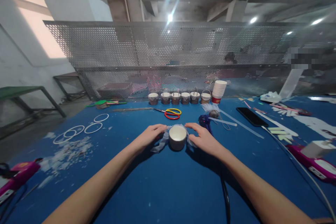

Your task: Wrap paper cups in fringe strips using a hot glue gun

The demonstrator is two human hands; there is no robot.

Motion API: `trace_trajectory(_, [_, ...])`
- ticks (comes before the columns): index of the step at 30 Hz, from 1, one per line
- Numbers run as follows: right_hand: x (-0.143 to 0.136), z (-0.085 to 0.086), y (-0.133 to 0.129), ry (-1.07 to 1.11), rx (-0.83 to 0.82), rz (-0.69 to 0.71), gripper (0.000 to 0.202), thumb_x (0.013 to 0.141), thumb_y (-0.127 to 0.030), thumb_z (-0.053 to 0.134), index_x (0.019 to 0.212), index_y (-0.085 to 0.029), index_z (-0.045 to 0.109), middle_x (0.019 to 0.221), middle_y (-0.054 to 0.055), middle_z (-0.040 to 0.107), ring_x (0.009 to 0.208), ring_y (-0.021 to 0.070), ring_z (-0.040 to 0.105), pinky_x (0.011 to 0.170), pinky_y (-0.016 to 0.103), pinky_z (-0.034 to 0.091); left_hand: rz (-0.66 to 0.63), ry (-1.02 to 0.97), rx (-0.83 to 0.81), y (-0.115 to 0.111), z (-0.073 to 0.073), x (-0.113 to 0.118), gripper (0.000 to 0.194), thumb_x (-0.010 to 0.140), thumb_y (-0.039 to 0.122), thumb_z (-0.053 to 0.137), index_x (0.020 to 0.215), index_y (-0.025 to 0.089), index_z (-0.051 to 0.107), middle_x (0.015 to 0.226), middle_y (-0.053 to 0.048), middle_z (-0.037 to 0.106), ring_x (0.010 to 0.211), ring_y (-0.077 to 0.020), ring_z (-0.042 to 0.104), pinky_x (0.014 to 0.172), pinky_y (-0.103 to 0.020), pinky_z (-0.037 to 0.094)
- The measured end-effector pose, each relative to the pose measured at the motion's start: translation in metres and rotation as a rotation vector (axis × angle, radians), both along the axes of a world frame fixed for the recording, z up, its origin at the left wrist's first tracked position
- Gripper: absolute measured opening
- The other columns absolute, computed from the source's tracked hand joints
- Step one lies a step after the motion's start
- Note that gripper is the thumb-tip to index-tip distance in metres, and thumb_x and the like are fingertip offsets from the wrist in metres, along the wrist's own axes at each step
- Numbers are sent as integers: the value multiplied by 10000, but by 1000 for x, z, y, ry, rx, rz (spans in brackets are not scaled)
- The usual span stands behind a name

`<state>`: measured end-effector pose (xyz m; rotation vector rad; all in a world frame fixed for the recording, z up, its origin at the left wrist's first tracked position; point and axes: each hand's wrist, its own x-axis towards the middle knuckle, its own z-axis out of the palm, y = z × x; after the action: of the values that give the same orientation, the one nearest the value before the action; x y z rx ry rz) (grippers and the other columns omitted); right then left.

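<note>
A short paper cup (177,142) with a white inside and greyish outer wall stands upright on the blue table in front of me. Around its back and sides runs a pale, sheer, crinkled strip (161,143). My left hand (152,135) is at the cup's left side, its fingers closed on the strip there. On the other side, my right hand (201,138) pinches the strip close to the cup wall. My fingers partly hide the strip's ends. A dark blue glue gun (205,121) lies just beyond my right hand.
Scissors (172,113) with red and yellow handles lie behind the cup. Several small handled buckets (185,98) line the back near stacked paper cups (219,91). White rings (93,127) and scraps lie left; a phone (251,116), glue sticks (280,133) and a magenta power strip (315,164) right.
</note>
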<state>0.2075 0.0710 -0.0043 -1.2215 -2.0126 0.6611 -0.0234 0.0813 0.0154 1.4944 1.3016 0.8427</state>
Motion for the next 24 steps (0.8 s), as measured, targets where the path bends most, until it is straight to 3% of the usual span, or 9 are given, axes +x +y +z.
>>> trace_trajectory(5, [8,1,-5,-98,-42,89,700,663,-201,652,1340,-158,479,1396,152,486,1270,292,465,1046,440,380,16,-25,81,-2,-5,5,368,658,370,685,979,192,674,946,-76,673,814,-180,586,688,-278,433])
trace_trajectory(7, [8,-2,-6,-121,-53,89,781,616,-173,699,1359,-154,459,1385,163,499,1257,314,478,1027,440,396,28,-35,107,-3,-8,8,340,626,325,702,937,193,665,854,-52,670,750,-164,582,661,-267,430])
trace_trajectory(11, [4,-12,0,-109,-49,-12,557,704,-122,615,1256,-165,549,1094,149,699,1011,307,653,862,431,488,88,-46,139,-3,-12,13,203,672,373,631,727,177,633,626,8,572,567,-114,497,552,-238,380])
trace_trajectory(16, [-2,-16,8,33,14,-159,181,799,-168,504,902,-183,653,848,93,735,808,238,690,732,348,513,176,-54,161,1,-13,13,254,684,416,575,625,169,582,552,33,497,501,-93,426,498,-220,338])
trace_trajectory(18, [-5,-15,7,110,40,-196,151,806,-206,495,841,-190,641,816,73,724,746,211,681,682,318,516,204,-48,171,2,-14,12,272,682,432,560,614,169,581,530,37,479,480,-91,404,482,-219,327])
trace_trajectory(24, [-11,-15,5,300,90,-264,239,786,-314,512,951,-167,605,723,36,674,545,156,603,527,274,489,283,15,234,7,-15,6,318,692,466,544,569,174,577,524,22,504,488,-106,414,480,-227,331])
